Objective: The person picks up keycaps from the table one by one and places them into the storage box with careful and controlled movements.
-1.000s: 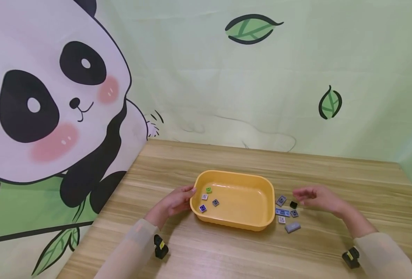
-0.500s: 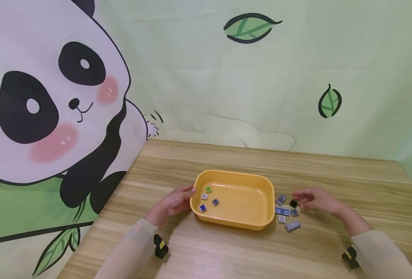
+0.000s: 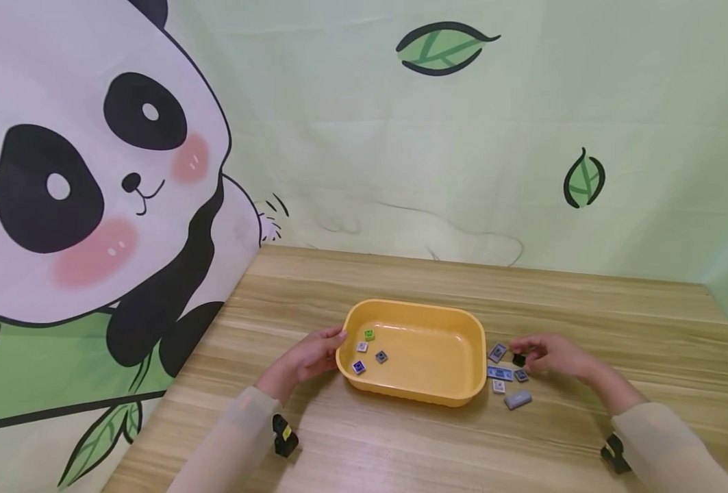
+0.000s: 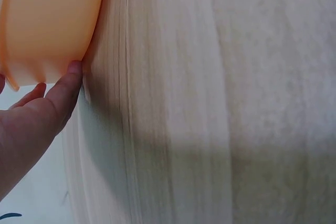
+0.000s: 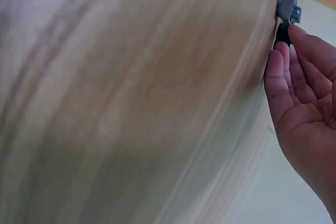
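Note:
My left hand rests at the left end of the yellow tray. In the left wrist view its fairly straight fingers touch the tray's outer wall. Beyond the tray's right end, my right hand has its thumb and fingertips at a small black toy brick. The right wrist view shows that black brick pinched between them, low at the table. Close around it lie a grey brick, a light blue printed brick and a small dark grey one.
Inside the tray are a green brick, a white brick, a grey brick and a blue brick. Outside lie another white brick and a long grey piece. A panda-printed cloth borders the wooden table.
My right hand has moved slightly left and down, its thumb and fingers closing on the black brick. The left hand and tray have stayed in place.

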Action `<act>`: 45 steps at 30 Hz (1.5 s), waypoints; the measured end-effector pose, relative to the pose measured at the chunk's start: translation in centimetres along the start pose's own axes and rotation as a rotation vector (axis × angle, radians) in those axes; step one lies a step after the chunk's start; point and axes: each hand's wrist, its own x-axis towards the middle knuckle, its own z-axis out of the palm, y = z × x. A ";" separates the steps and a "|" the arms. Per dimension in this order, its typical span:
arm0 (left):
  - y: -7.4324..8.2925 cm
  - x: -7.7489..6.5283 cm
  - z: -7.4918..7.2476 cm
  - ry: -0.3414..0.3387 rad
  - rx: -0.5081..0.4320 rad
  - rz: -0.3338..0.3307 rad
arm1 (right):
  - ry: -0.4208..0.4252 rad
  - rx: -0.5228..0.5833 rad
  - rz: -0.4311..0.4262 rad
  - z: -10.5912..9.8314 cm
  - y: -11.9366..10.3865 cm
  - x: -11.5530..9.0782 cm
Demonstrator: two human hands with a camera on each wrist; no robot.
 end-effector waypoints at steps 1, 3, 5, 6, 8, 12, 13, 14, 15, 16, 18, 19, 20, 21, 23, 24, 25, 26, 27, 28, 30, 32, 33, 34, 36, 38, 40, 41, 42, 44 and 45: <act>0.0 0.0 0.0 -0.001 -0.001 0.001 | -0.003 -0.001 -0.009 0.0 0.0 0.0; 0.0 0.0 0.1 -0.001 0.001 0.003 | -0.006 -0.005 -0.017 0.0 0.0 0.1; 0.0 0.0 0.1 0.001 -0.001 -0.004 | -0.005 -0.013 -0.010 0.0 0.0 0.1; 0.0 0.0 0.1 0.004 0.000 -0.005 | -0.003 -0.016 -0.005 0.0 0.0 0.2; 0.0 -0.1 0.2 0.004 0.004 -0.006 | 0.004 -0.028 0.002 0.1 -0.1 0.2; 0.0 -0.1 0.2 0.010 0.000 -0.004 | 0.014 -0.052 -0.004 0.2 -0.1 0.3; 0.0 -0.1 0.2 0.011 -0.001 -0.003 | 0.016 -0.062 -0.008 0.2 -0.2 0.3; 0.0 -0.1 0.2 0.011 0.000 -0.001 | 0.019 -0.068 -0.011 0.3 -0.2 0.3; 0.0 -0.2 0.2 0.008 0.002 0.005 | 0.020 -0.080 -0.015 0.3 -0.2 0.4; 0.0 -0.1 0.3 0.007 0.004 0.007 | 0.023 -0.091 -0.018 0.3 -0.2 0.4; 0.0 -0.1 0.3 0.009 0.006 0.007 | 0.025 -0.098 -0.018 0.3 -0.3 0.4; 0.0 -0.1 0.3 0.010 0.007 0.006 | 0.026 -0.106 -0.021 0.3 -0.4 0.4; 0.0 -0.1 0.2 0.009 0.009 0.007 | 0.026 -0.111 -0.022 0.3 -0.4 0.4; 0.0 -0.1 0.2 0.012 0.007 0.006 | 0.026 -0.119 -0.023 0.3 -0.5 0.4; 0.0 -0.1 0.1 0.019 0.001 -0.001 | 0.026 -0.126 -0.019 0.4 -0.6 0.5; -0.1 -0.1 0.1 0.018 0.000 0.001 | 0.027 -0.131 -0.019 0.4 -0.6 0.5; -0.1 -0.1 0.1 0.019 -0.001 0.002 | 0.028 -0.140 -0.016 0.4 -0.6 0.5; -0.1 -0.1 0.1 0.019 -0.002 0.003 | 0.029 -0.144 -0.013 0.4 -0.7 0.5; -0.1 -0.1 0.1 0.020 -0.003 0.003 | 0.030 -0.146 -0.016 0.4 -0.7 0.5; -0.1 -0.1 0.1 0.022 -0.005 0.002 | 0.031 -0.147 -0.016 0.5 -0.8 0.5; -0.1 0.0 0.1 0.022 -0.006 0.002 | 0.032 -0.147 -0.022 0.5 -0.9 0.5; -0.2 0.0 0.2 0.020 -0.006 0.003 | 0.034 -0.148 -0.030 0.5 -1.0 0.5; -0.2 0.1 0.2 0.021 -0.006 0.001 | 0.035 -0.148 -0.032 0.5 -1.0 0.5; -0.2 0.1 0.2 0.021 -0.008 0.001 | 0.037 -0.147 -0.033 0.5 -1.0 0.4; -0.1 0.0 0.2 0.017 -0.006 0.002 | 0.040 -0.145 -0.031 0.5 -1.0 0.4; -0.1 -0.1 0.3 0.019 -0.006 -0.002 | 0.043 -0.133 -0.020 0.5 -0.9 0.4; -0.1 -0.1 0.3 0.019 -0.002 -0.003 | 0.047 -0.118 -0.012 0.5 -0.8 0.4; 0.0 -0.1 0.3 0.017 0.003 -0.003 | 0.048 -0.121 -0.012 0.4 -0.7 0.4; 0.0 -0.1 0.3 0.012 0.008 -0.002 | 0.049 -0.120 -0.010 0.3 -0.6 0.4; 0.0 -0.1 0.3 0.011 0.006 0.000 | 0.047 -0.114 0.001 0.1 -0.6 0.4; 0.0 -0.2 0.2 0.005 0.006 0.003 | 0.045 -0.114 0.004 0.0 -0.6 0.4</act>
